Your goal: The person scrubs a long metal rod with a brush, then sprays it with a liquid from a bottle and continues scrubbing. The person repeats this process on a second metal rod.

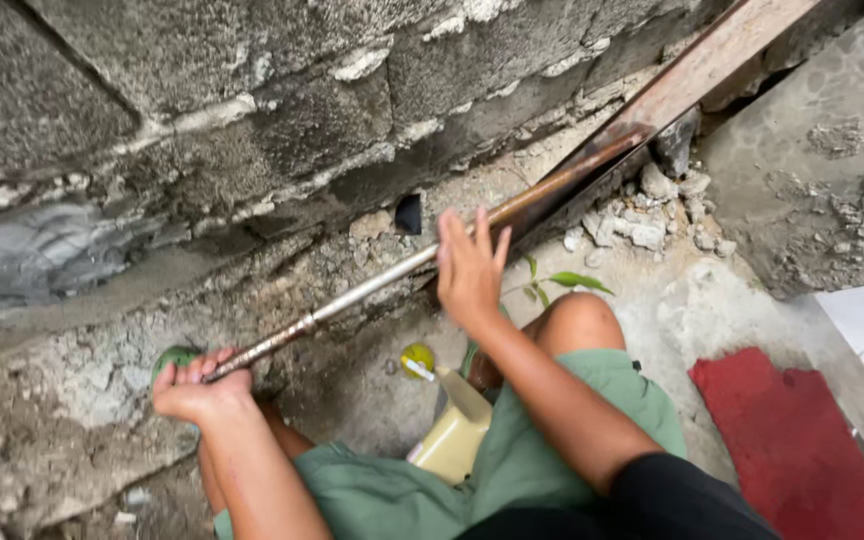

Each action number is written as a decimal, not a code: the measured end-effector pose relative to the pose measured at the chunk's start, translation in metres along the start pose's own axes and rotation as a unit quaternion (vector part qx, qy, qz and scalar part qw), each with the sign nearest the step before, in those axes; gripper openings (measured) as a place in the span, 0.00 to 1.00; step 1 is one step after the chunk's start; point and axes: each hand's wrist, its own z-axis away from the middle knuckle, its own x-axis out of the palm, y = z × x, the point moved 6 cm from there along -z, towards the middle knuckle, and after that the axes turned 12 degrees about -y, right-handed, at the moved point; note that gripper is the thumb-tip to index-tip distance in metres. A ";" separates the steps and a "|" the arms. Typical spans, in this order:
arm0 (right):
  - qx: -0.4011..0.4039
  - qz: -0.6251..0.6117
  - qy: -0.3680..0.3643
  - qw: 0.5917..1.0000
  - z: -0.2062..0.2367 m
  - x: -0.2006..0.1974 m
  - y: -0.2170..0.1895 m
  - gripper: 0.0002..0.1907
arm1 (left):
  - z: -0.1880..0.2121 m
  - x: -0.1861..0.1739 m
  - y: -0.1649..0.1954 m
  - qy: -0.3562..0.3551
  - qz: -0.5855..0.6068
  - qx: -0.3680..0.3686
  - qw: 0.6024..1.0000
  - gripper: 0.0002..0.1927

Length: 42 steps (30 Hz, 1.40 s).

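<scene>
Blockwork of rough grey concrete, with pale mortar squeezed from its joints, fills the upper left, and broken concrete and rubble are spread along its foot. At lower left, the left hand is curled shut around the near end of a long metal pipe, with the fingers wrapped over it; a small round green object is seen just behind the knuckles, touching or nearly touching them, though whether it is gripped cannot be told. The pipe is laid on a slant along the base of the wall, rising from lower left to upper right, silvery at the near end and rusty brown farther up. Below its middle, a yellow-capped pale plastic bottle is held between the knees of the crouching person, who is dressed in green shorts. The right hand is placed on the pipe's middle with the fingers spread and mostly straight, so the pipe is touched rather than clasped. A small green seedling is seen just right of that hand. Farther right, a long wooden plank is leaned along the wall, loose stones are heaped beneath it, and a red mat is laid on the concrete floor.
</scene>
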 end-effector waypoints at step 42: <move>0.060 0.073 -0.024 0.995 -0.028 -0.006 0.024 0.20 | 0.012 -0.002 -0.008 -0.008 0.013 -0.004 1.000 0.19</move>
